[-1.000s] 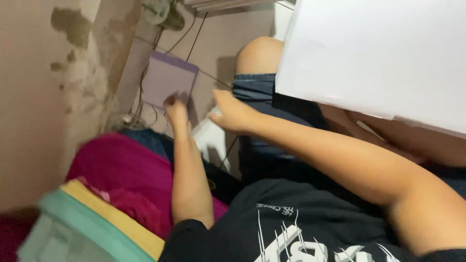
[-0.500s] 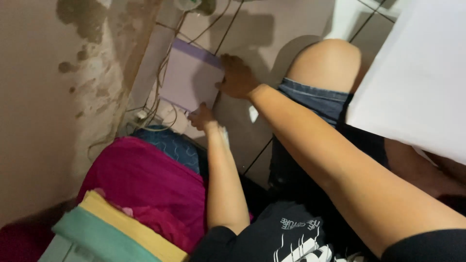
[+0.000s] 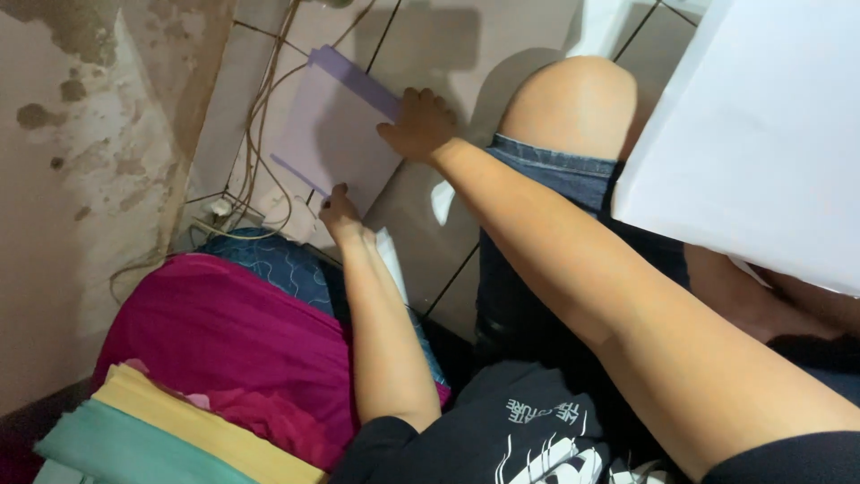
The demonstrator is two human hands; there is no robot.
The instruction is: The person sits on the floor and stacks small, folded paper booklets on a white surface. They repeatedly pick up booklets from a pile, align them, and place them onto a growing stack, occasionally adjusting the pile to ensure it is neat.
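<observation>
A pale purple-edged sheet (image 3: 336,134), lying on the tiled floor (image 3: 430,45) beside the cables (image 3: 260,116), is pinned flat by the right hand (image 3: 419,124) and pinched at its near edge by the left hand (image 3: 340,213); a firmer two-handed grasp is judged necessary before lifting.

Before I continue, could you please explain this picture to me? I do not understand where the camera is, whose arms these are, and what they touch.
There is no machine here. The camera sits on a person's head and looks down, so both bare arms belong to that person, who sits on a tiled floor with one knee raised. The left hand touches the near edge of a flat pale lilac sheet with darker purple borders, lying on the tiles. The right hand presses on its far side. I cannot tell whether either hand grips it. Beside the sheet, thin cables run along a stained wall. Nearer the person lies magenta cloth with yellow and green layers. A large white board fills the upper right.
</observation>
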